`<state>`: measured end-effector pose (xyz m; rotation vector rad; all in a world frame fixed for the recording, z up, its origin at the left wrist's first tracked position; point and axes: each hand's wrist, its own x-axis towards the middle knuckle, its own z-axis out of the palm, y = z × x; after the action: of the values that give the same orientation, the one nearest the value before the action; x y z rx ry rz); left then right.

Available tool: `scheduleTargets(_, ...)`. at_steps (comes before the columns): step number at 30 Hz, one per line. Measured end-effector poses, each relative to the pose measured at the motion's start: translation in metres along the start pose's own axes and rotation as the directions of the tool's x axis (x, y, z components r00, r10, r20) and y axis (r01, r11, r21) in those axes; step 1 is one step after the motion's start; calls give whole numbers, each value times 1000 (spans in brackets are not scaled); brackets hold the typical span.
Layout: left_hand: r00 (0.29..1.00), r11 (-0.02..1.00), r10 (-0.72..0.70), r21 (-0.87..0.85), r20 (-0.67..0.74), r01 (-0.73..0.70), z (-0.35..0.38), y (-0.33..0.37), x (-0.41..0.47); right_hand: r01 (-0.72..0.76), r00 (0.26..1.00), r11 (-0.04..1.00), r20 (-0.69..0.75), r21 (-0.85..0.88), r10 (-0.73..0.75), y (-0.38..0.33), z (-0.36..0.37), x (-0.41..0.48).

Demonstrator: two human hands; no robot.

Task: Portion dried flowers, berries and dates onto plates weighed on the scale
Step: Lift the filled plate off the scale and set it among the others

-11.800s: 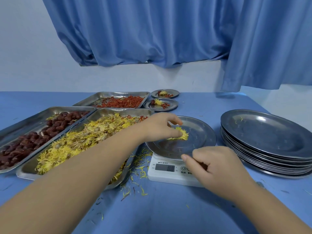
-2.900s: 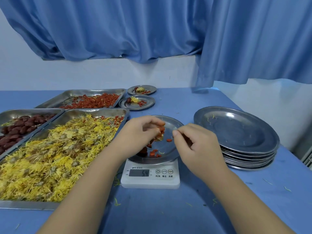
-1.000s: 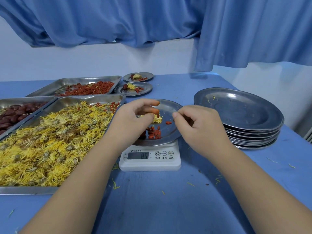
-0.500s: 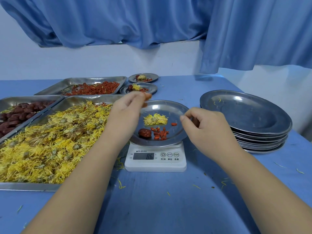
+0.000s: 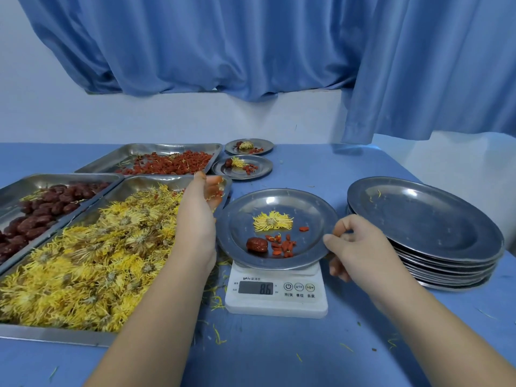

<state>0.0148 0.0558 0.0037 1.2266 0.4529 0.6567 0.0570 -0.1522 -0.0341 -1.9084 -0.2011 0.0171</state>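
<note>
Left grip [image 5: 199, 208] has drawn off the plate [image 5: 315, 216] since half a second ago and now hangs over the far right corner of the flower tray [image 5: 55, 335]. Right grip [image 5: 360, 247] has come in to the plate's right rim. Readout unchanged.

Writing: scale [image 5: 276, 303] display shows 86. Three round buttons beside it are captioned 开/关, 单位, 去皮. Brand line above the display is too blurred for us to read.

Surface and room: blue bench [image 5: 279, 356], with yellow petal scraps [image 5: 216, 303] scattered around the scale. White wall [image 5: 42, 107] behind, blue curtain [image 5: 223, 46] hanging over it.

Containers: the plate sits on the scale and holds one yellow flower [image 5: 272, 222], one date [image 5: 257, 244] and a small heap of berries [image 5: 283, 245], with a single berry apart beside the flower. Flower tray, just left of the scale, is heaped with yellow blooms. Date tray [image 5: 28, 181] is further left, with dark red fruit. Berry tray [image 5: 156, 148] lies behind both. Just right of it are the near small plate [image 5: 262, 170] and the far small plate [image 5: 266, 146], each with the same three items. Stack of plates [image 5: 424, 219] at right, with a few petal scraps on top.

Grips: left fingers are loosely curved and blurred, so we cannot tell whether they hold anything. Right grip pinches the plate's rim, thumb on top, other fingers curled beneath.
</note>
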Motion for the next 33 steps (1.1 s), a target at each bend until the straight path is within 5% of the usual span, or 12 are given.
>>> scheduleTargets(4, 999, 997, -36, -60, 26, 38, -6, 2, 3, -29, 999, 965, -17, 262, 34, -6, 0, -6)
scheduleTargets(16, 966, 974, -38, -206, 256, 93, -4, 59, 54, 8, 1000, 802, -29, 598, 11, -56, 1, 24)
scheduleTargets(25, 969, 967, -20, -242, 248, 81, 2, 64, 69, -85, 995, 770, 18, 633, 96, -79, 15, 111)
scheduleTargets(33, 926, 942, 20, -317, 377, 109, 9, 63, 62, -81, 943, 773, -203, 630, 264, -57, 55, 194)
